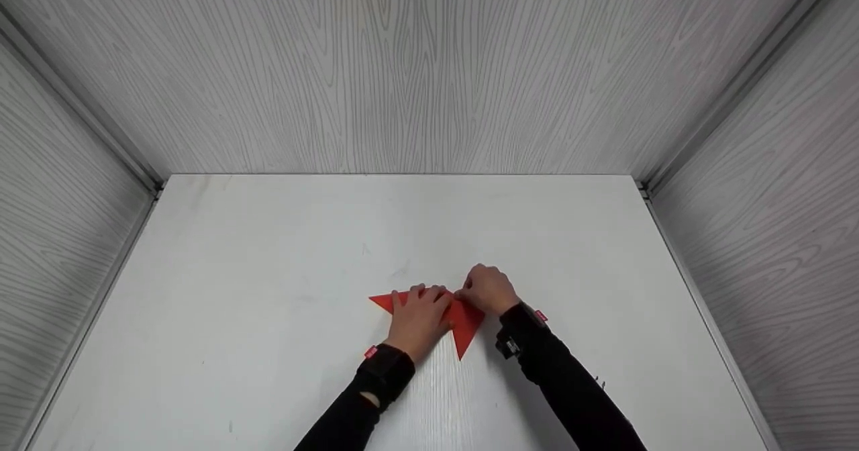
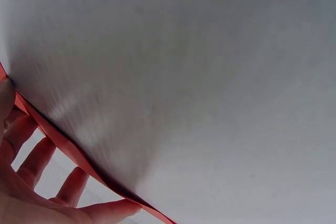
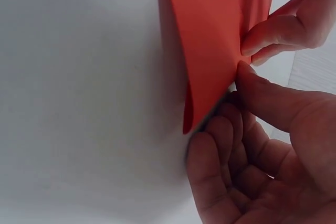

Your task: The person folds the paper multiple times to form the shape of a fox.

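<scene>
A folded sheet of orange-red paper [image 1: 464,333] lies on the white tabletop, with one pointed corner out to the left and another toward the person. Across its middle my left hand [image 1: 417,320] rests with spread fingers, and in the left wrist view the fingertips touch along the paper's [image 2: 71,148] long edge. My right hand [image 1: 490,288] pinches the paper's far right edge; the right wrist view shows the thumb [image 3: 265,93] on top and the other fingers curled below. Close to that thumb, the left fingertips press on the folded paper [image 3: 207,35], whose near corner makes a small open loop.
The white tabletop [image 1: 268,249] is bounded by a grey wood-grain panel [image 1: 402,68] at the back and similar panels at the left [image 1: 54,203] and right [image 1: 772,236]. Both forearms wear dark sleeves and black wrist straps [image 1: 386,372].
</scene>
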Demonstrator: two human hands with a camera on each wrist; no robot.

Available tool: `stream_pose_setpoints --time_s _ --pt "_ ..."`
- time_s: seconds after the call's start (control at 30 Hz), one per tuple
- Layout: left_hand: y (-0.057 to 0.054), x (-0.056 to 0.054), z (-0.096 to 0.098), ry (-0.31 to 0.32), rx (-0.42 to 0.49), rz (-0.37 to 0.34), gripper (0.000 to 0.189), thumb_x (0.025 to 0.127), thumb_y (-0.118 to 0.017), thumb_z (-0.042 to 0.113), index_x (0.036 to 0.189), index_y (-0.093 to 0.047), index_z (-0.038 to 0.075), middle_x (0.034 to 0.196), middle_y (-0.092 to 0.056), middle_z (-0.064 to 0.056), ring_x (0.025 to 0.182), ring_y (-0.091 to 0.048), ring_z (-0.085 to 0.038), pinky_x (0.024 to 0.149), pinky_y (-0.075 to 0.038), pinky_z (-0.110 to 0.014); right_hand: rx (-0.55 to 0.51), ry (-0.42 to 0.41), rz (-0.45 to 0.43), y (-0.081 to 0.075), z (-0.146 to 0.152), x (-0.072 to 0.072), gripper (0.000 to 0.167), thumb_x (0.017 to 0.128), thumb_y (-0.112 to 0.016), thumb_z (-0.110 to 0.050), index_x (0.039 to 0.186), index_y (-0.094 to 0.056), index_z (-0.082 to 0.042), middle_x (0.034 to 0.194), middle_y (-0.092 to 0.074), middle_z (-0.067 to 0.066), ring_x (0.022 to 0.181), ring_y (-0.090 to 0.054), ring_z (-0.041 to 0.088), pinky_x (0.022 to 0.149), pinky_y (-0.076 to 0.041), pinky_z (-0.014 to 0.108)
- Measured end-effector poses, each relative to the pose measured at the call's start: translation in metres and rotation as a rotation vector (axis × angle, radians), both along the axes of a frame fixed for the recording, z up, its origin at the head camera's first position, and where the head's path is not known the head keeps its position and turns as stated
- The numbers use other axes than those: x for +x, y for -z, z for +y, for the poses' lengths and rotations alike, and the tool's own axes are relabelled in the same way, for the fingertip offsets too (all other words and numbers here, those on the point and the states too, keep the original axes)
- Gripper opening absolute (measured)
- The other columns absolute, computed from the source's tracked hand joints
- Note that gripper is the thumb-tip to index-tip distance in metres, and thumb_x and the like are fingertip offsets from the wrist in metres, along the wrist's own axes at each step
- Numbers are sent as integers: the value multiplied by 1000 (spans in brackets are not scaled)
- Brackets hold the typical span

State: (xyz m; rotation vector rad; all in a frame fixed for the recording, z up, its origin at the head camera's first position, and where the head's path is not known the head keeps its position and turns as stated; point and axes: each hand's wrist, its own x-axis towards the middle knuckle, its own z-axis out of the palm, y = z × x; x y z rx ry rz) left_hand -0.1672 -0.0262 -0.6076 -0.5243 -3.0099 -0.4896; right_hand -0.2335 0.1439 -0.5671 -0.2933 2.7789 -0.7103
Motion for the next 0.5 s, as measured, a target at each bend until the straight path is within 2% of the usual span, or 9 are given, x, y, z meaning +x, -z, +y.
stream_pose_setpoints --time_s 0.1,0.27,0.37,0.5 --pt "2 0 1 -1 -7 12 47 91 -80 34 136 -68 22 136 -64 -5 131 -51 -36 104 -35 -76 26 -19 -61 -2 7 -1 18 89 -79 -19 81 -78 -3 70 -68 1 63 -57 15 57 -46 29" --pt "1 0 1 1 -34 13 48 93 -78 36 137 -67 20 138 -63 -5 132 -50 -36 104 -36 -76 74 -42 -153 -7 20 -2 25 87 -81 -17 67 -72 -4 54 -51 -5 55 -45 14 51 -36 27" --pt "-1 0 0 5 -38 -4 49 94 -77 37 138 -66 19 140 -62 -5 133 -49 -36 104 -35 -76 91 -33 -181 -9 28 0 25 85 -83 -19 69 -70 -5 58 -52 -3 57 -47 14 53 -38 28" --pt "-2 1 0 10 -20 -15 49 94 -77 37 137 -66 18 141 -61 -6 134 -49 -37 105 -34 -76 107 -19 -196 -11 37 5 21 85 -84 -21 82 -71 -5 71 -61 0 67 -53 17 61 -43 30"
